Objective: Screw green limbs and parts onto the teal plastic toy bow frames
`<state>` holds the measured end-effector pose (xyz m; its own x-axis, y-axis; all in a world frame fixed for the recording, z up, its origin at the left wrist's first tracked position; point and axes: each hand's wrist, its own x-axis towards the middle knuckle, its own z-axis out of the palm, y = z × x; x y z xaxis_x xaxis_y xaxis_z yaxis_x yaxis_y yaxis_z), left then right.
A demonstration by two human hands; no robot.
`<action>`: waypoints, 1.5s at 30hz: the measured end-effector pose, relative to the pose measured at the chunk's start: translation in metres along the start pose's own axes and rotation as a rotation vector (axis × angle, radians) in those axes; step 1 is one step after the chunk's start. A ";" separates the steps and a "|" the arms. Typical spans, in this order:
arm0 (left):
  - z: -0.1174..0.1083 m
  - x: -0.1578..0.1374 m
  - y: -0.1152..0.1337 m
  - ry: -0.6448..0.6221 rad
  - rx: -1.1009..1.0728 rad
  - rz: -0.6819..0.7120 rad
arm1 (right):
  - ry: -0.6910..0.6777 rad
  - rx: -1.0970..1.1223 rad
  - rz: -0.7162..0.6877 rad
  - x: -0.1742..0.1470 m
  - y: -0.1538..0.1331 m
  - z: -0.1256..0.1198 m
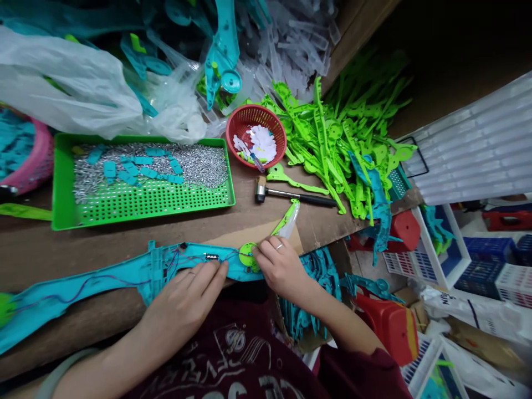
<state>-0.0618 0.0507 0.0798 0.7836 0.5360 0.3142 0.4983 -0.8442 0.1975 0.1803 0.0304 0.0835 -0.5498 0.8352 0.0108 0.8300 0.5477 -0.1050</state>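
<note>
A long turquoise plastic half-shell (87, 285) lies open side up along the table's front edge, with thin dark red and blue wires running inside. My left hand (189, 302) grips its near edge, fingers together, beside a small metal spring (211, 256). At the shell's right end, my right hand (282, 271) has its fingers closed on a lime green plastic part with a round disc (246, 254). A green arm with a translucent white blade (286, 219) sticks out beyond that hand. The right fingertips partly cover the disc, and the left thumb is hidden.
Behind the shell stands a green tray (143, 213) of screws and turquoise pieces. Farther right are a red basket (256, 113) with white pieces and a screwdriver, a hammer (297, 195) and heaped green parts (332, 138). Crates and a red stool (388, 321) stand beside the table.
</note>
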 end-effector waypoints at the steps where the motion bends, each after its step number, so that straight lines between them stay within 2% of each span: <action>1: 0.002 0.002 0.001 0.003 0.003 0.011 | 0.003 -0.001 0.001 0.000 0.000 0.000; 8: 0.007 0.008 0.008 0.027 -0.012 0.054 | 0.033 0.010 0.008 0.000 0.000 0.002; 14: 0.008 0.009 0.007 -0.068 0.004 0.021 | 0.045 0.015 0.007 0.000 0.000 0.002; 20: 0.017 -0.004 0.004 0.000 0.025 0.067 | 0.044 0.009 -0.008 0.000 0.001 0.004; 24: 0.018 -0.008 0.005 -0.001 0.021 0.135 | 0.033 0.001 -0.001 0.000 0.001 0.003; 28: 0.018 -0.006 0.008 -0.025 0.052 0.141 | 0.029 0.003 -0.004 0.001 0.002 0.000; 33: 0.020 0.001 0.011 -0.056 0.074 0.130 | -0.005 0.024 -0.006 0.001 -0.002 0.002; 36: 0.024 0.003 0.012 -0.061 0.072 0.125 | -0.075 0.052 -0.013 0.000 0.003 -0.009; 39: 0.035 0.000 0.012 0.009 0.048 0.160 | -0.192 0.269 -0.160 0.011 0.039 -0.046; 41: 0.047 -0.003 0.011 0.058 0.038 0.191 | -0.169 0.411 -0.181 0.029 0.084 -0.082; 42: 0.054 -0.004 0.009 0.069 0.036 0.201 | -0.105 0.416 -0.105 0.042 0.110 -0.102; 43: 0.062 -0.005 0.007 0.082 0.035 0.209 | 0.010 0.346 0.058 0.057 0.136 -0.120; 45: 0.076 -0.005 0.002 0.135 0.019 0.234 | 0.164 0.044 0.509 0.094 0.184 -0.147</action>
<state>-0.0366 0.0460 0.0082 0.8225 0.3199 0.4703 0.3170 -0.9443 0.0879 0.2950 0.2163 0.2116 -0.0539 0.9933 0.1024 0.9812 0.0717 -0.1793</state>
